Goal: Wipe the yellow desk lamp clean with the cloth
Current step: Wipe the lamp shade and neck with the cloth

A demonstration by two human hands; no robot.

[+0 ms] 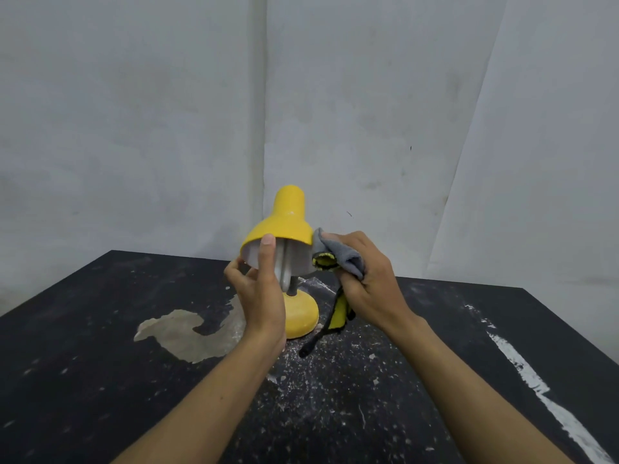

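Note:
The yellow desk lamp (288, 216) stands on the black table, its round yellow base (301, 315) partly hidden behind my left wrist. Its shade opens towards me and shows a white inside. My left hand (259, 293) grips the near rim of the shade, thumb on the edge and fingers below. My right hand (366, 279) is shut on a bunched grey cloth (340, 254) with yellow and black trim, pressed against the right edge of the shade. A yellow-black strip of the cloth hangs down to the tabletop.
The black table (100, 363) is scratched and speckled with white, with a pale worn patch (187, 333) left of the lamp and a white streak (536, 380) at the right. Grey walls meet in a corner right behind the table.

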